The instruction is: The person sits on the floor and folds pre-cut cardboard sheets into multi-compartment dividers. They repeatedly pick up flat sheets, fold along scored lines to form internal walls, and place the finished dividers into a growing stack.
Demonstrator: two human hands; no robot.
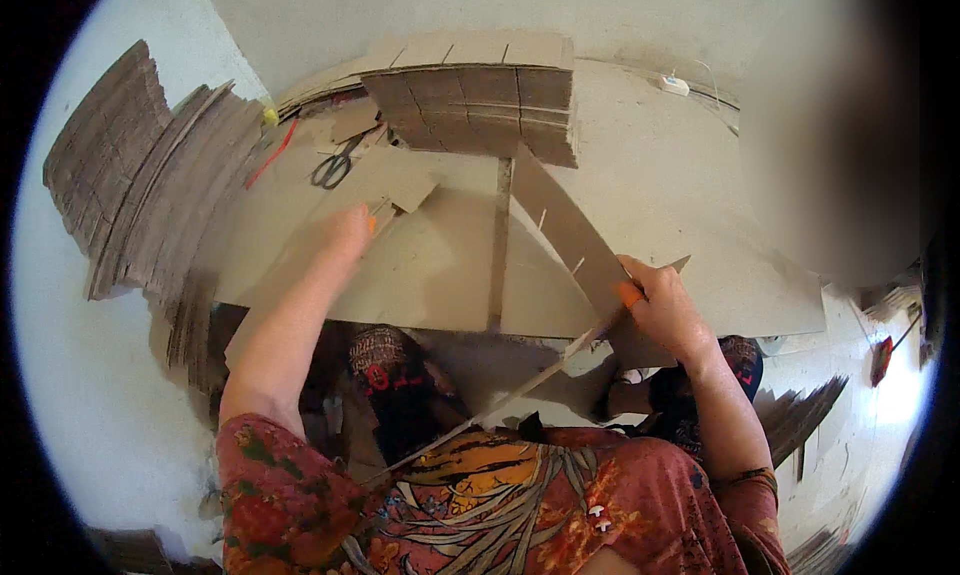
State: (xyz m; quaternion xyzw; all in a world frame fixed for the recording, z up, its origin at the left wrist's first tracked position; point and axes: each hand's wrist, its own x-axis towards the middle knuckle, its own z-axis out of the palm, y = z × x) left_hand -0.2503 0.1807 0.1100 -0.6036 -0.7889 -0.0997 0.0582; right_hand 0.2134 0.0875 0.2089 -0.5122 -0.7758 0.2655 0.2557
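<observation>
My right hand [662, 305] is closed around a slotted cardboard strip [568, 225], which stands on edge and slants away to the upper left. A second long cardboard strip [490, 410] crosses it by the hand and runs down toward my lap; whether the two interlock I cannot tell. Farther left, my left hand [350, 233] has its fingers closed at a small cardboard piece [408, 190] over the table. Its fingertips are partly hidden. Orange shows on a finger of each hand.
A tall stack of slotted cardboard [470, 100] stands at the table's back. Black-handled scissors [335, 167] lie left of it, near a red strip [272, 155]. More cardboard stacks [170, 185] lean at the left. A white plug [674, 85] lies back right; a blurred area covers the far right.
</observation>
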